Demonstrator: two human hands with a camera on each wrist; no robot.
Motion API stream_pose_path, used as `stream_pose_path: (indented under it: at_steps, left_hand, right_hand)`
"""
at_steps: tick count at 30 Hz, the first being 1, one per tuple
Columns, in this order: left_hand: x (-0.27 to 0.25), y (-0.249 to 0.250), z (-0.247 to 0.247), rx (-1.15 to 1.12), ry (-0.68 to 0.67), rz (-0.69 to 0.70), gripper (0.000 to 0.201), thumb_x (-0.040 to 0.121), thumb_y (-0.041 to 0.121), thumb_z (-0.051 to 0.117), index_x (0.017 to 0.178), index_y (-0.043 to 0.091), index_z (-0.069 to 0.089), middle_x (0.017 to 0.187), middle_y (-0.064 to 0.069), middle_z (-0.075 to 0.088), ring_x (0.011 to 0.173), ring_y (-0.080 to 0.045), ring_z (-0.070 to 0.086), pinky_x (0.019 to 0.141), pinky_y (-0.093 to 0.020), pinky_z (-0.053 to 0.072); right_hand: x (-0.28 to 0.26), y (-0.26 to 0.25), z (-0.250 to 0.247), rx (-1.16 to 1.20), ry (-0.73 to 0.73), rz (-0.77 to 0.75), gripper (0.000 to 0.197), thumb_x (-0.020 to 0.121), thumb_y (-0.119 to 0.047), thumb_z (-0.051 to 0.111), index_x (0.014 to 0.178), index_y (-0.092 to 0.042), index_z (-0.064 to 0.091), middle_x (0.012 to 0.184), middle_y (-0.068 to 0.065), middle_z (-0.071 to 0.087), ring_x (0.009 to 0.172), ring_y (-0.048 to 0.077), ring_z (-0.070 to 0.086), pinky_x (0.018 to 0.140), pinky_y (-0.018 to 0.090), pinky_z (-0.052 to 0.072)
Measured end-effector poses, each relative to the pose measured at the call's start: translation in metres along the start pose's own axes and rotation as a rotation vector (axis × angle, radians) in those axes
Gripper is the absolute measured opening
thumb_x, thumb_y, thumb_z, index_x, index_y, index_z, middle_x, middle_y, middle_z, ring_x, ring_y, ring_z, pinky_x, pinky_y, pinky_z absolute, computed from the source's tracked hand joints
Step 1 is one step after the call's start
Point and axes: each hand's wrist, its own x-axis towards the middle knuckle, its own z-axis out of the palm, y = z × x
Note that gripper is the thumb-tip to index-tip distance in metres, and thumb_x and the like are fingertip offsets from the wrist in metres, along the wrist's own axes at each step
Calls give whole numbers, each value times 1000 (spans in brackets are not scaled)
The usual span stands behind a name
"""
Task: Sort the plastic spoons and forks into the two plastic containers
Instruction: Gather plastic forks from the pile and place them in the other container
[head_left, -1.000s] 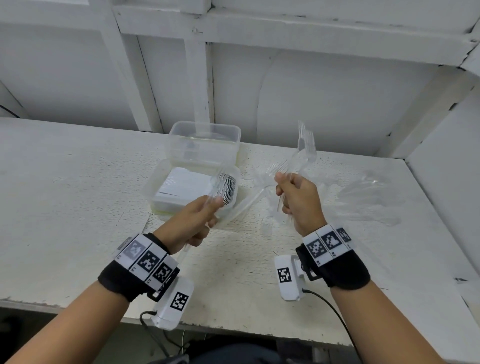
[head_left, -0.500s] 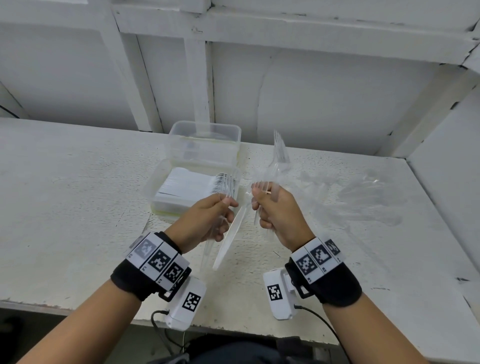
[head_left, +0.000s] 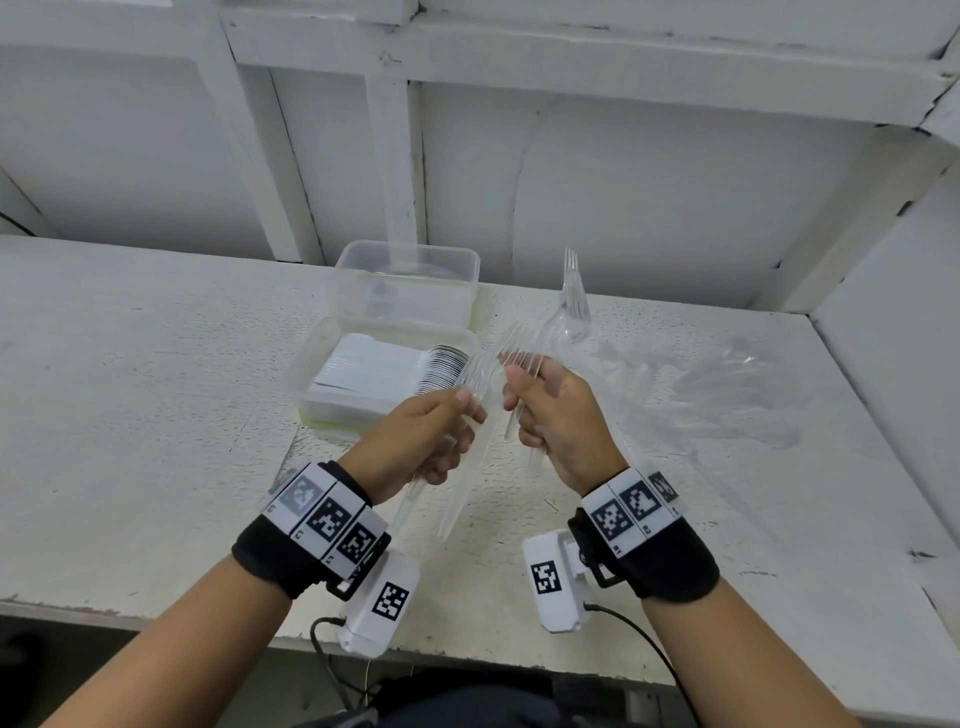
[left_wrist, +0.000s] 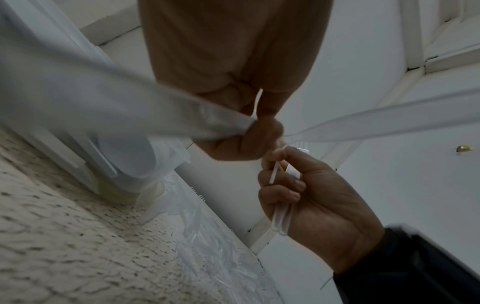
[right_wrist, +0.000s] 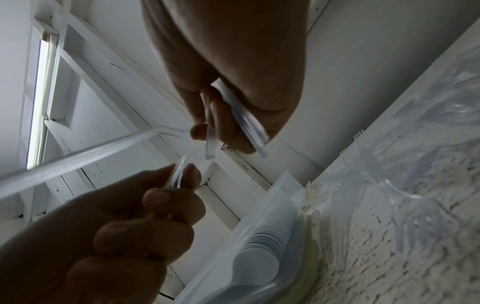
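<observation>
My left hand (head_left: 470, 410) grips a few clear plastic utensils (head_left: 457, 493) whose handles hang down toward the table edge; in the left wrist view (left_wrist: 249, 131) they are blurred. Close beside it, my right hand (head_left: 514, 387) holds a bundle of clear forks (head_left: 571, 306) with the tines up, its fingers curled round the handles (right_wrist: 249, 123). Both hands hover above the table in front of the near container (head_left: 311, 384), which holds a stack of white spoons (head_left: 374, 369). A second clear container (head_left: 405, 280) stands behind it.
Loose clear cutlery on clear plastic wrap (head_left: 701, 395) lies on the white table (head_left: 130, 389) to the right of my hands. A white wall with beams rises behind the containers, and a side wall closes the table's right end.
My right hand has moved left with its forks and my left hand has moved right, so the two hands now nearly touch. The fork tines have tipped back to the right.
</observation>
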Motion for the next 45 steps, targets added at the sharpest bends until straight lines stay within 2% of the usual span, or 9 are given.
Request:
stream_pose_path:
  at_steps: [6,11,13,19,22,27,34,37,45]
  left_hand:
    - [2,1,1,-87,31,-1,25,101,26,34,90,17,55,70,-3,48,54,-13,50,49,-22,45]
    - [11,-1,5,-84,130,-58,45,100,44,25,91,15,59,53,4,38,45,-9,30,45,-21,25]
    - [12,-1,6,-157,141,-108,44,100,34,24,82,12,57,53,3,37,46,-10,30,46,-22,24]
    - [8,-2,12,-206,81,-60,18,98,16,43,82,9,48,74,-6,55,63,-17,60,56,-29,55]
    - [5,-1,17,-245,52,-44,17,98,18,44,83,11,45,85,-12,65,72,-26,67,65,-37,57]
    - [7,-5,23,-213,36,-20,18,100,25,39,88,13,45,74,-10,65,55,-21,61,57,-29,54]
    - [10,-7,25,-191,10,-42,31,101,22,36,101,4,61,63,-2,58,49,-11,47,47,-20,39]
    - [10,-7,19,-254,-78,-88,30,100,19,37,100,2,62,66,-3,56,53,-10,47,49,-19,39]
    - [14,-8,10,-387,-260,-157,26,86,24,50,94,2,62,70,-2,62,57,-9,57,52,-19,49]
  right_hand:
    - [-4,1,-2,-55,13,-23,7,96,-14,50,96,-13,57,65,2,56,35,2,30,37,17,25]
    - [-8,2,-1,-85,-3,-37,8,96,-14,50,92,-16,57,65,3,55,37,3,30,37,17,25]
    - [-8,2,-3,-89,6,-37,8,96,-15,50,92,-17,57,66,3,56,37,3,30,37,16,26]
    - [-7,2,-5,-127,37,-59,5,95,-17,52,91,-18,55,67,2,56,36,1,33,37,17,28]
    - [-7,5,-4,-199,50,-99,5,94,-19,54,90,-21,56,68,1,56,40,-1,45,40,12,33]
    - [-4,14,-5,-337,176,-192,5,90,-29,60,89,-34,59,64,-3,52,59,-5,55,57,11,41]
    - [-2,16,-8,-356,185,-141,40,91,-30,59,130,-22,53,72,6,50,59,-5,59,62,5,43]
    - [1,17,-11,-368,162,-107,36,89,-34,60,124,-24,57,67,2,51,57,2,51,61,20,42]
    - [3,6,-17,-194,15,-56,3,90,-21,59,92,-23,61,63,2,51,38,1,38,39,16,30]
